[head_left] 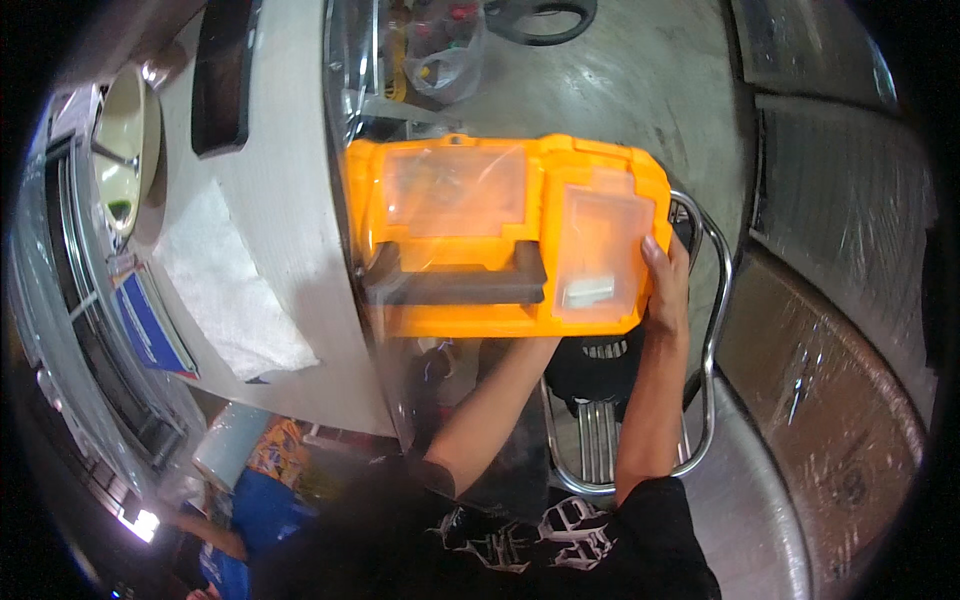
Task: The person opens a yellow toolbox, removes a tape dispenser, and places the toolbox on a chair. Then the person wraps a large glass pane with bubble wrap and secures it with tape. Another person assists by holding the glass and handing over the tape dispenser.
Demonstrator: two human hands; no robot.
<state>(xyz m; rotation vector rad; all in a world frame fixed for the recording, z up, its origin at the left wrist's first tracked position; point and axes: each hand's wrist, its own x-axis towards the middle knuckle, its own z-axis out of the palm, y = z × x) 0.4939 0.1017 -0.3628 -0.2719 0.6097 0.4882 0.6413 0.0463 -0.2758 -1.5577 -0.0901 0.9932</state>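
Observation:
An orange toolbox [462, 325] with clear-lidded compartments in its top and a dark grey handle [455, 290] is held up in front of me. Its left end overlaps the edge of the table. My right hand [668, 285] grips the toolbox's right end, thumb on top near the clear lid. A small white item [589, 291] shows through that lid. My left forearm [495, 405] reaches up beneath the toolbox, which hides the left hand and its fingers.
On the table [290, 150] at left lie a white cloth [225, 285], a blue booklet [148, 325] and a cream bowl [130, 150]. A tubular metal chair [715, 320] stands below the toolbox. Plastic-wrapped panels [830, 360] line the right. Someone in blue [260, 515] is at lower left.

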